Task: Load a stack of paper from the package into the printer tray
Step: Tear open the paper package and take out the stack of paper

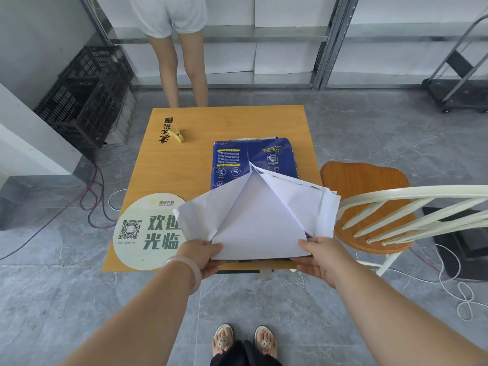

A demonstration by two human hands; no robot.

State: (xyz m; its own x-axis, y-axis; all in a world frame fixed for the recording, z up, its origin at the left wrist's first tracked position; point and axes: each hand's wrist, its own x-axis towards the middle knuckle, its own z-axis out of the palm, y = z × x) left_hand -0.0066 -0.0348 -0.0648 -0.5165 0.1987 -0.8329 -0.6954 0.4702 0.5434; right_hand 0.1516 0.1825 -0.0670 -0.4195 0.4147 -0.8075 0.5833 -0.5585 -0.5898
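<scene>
A blue paper package (248, 159) lies on the wooden table (206, 125), its near end torn open. The wrapper's white inner flaps (303, 199) are spread left and right. White paper (258, 228) shows between them. My left hand (203, 257) grips the near left corner of the paper stack at the table's front edge. My right hand (319, 257) grips the near right corner, thumb on top. No printer or tray is in view.
A yellow clothes peg (176, 135) lies at the table's far left. A round sticker (148, 231) covers the near left corner. A wooden chair (369, 204) stands close on the right. Another person (182, 62) stands beyond the table. Black crates (87, 96) and cables lie left.
</scene>
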